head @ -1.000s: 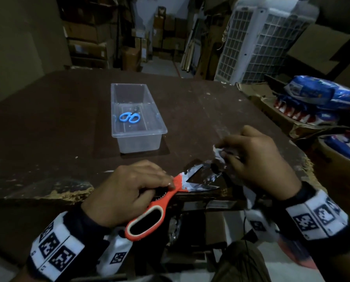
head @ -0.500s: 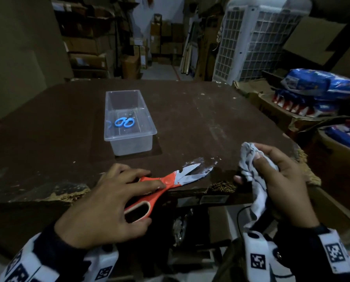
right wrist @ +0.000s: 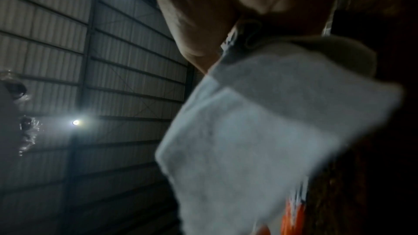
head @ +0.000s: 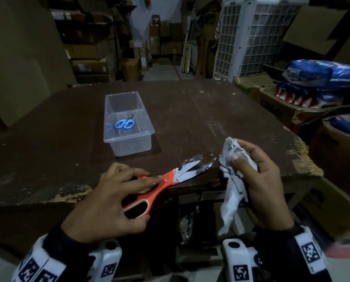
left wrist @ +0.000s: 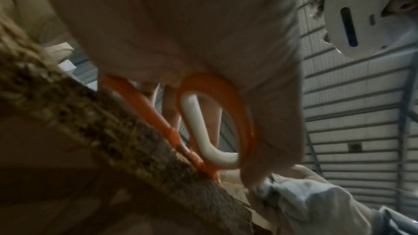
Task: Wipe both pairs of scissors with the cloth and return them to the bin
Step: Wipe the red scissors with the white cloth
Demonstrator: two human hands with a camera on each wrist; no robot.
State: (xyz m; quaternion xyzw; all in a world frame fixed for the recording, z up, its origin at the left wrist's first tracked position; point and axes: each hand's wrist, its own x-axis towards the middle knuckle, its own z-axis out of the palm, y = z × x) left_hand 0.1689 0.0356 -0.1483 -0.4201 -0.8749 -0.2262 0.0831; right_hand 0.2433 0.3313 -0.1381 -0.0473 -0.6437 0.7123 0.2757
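Note:
The orange scissors lie across the table's front edge with the blades slightly apart on the wood and the handles hanging past the edge. My left hand grips the handles, its index finger stretched toward the pivot. In the left wrist view the orange handle loop sits under my palm. My right hand pinches a bunched white cloth, held in the air to the right of the blade tips and apart from them. The cloth fills the right wrist view. Blue scissors lie inside the clear plastic bin.
The bin stands on the dark wooden table, a little beyond my left hand. The table's front edge is chipped. Cardboard boxes and blue bags crowd the right side, with a white grille unit behind them.
My right hand has pulled the cloth off the blades and drawn back to the right. My left hand has kept hold of the orange scissors and shifted its grip on the handles.

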